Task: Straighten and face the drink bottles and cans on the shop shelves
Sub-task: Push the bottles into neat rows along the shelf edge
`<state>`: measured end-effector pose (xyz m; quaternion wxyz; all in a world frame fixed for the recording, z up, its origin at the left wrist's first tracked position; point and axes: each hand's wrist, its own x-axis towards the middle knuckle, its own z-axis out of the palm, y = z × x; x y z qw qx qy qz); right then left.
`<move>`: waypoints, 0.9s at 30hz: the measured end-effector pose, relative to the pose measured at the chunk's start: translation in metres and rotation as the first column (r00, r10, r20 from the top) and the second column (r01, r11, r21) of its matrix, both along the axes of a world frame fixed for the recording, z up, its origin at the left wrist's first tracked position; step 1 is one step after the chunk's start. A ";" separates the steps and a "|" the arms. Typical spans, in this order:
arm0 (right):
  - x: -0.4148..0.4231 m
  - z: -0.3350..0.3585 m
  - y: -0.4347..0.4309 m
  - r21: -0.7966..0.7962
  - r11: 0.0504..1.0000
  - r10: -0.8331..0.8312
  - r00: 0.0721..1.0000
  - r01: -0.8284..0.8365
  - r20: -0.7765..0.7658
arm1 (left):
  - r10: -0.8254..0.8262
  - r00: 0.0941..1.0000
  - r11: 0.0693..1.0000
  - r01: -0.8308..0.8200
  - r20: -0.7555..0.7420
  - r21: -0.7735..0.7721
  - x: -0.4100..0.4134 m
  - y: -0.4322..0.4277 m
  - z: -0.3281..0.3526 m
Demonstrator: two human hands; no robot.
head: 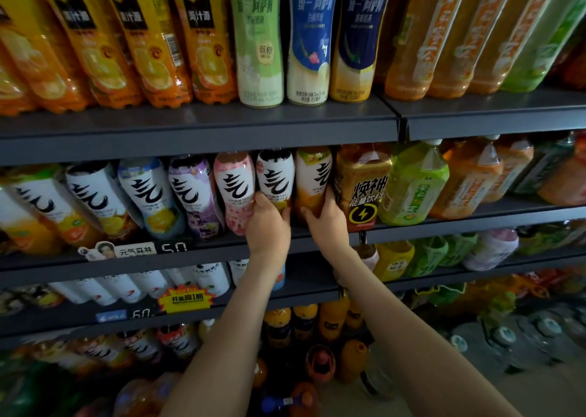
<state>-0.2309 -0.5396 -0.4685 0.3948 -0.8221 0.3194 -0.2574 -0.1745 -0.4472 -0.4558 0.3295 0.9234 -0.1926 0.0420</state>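
Two bare arms, uncovered along the whole stretch in view. Bare left forearm (231, 321), long and slim, smooth-surfaced, narrowing gently toward the wrist. Bare right forearm (399, 337) of the same slender build, likewise tapering to a narrow wrist. Bare left hand (269, 223), small and compact, with softly rounded knuckles and a short thumb. Bare right hand (326, 221) of matching shape, fingers slim. Nails too small to make out.

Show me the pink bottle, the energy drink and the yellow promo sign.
pink bottle (233, 183), head view, middle of its label
energy drink (367, 191), head view, black lettering on front
promo sign (185, 301), head view, its centre
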 end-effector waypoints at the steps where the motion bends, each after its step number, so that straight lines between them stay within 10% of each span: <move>1: -0.003 -0.001 0.004 -0.016 1.000 0.006 1.000 -0.006 0.000 | 0.009 1.000 1.000 -0.010 -0.021 -0.023 -0.004 0.000 -0.001; 27: 0.011 0.016 0.012 0.035 0.997 -0.063 0.986 0.069 -0.152 | 0.062 0.993 0.997 -0.065 -0.102 -0.028 -0.020 -0.002 0.013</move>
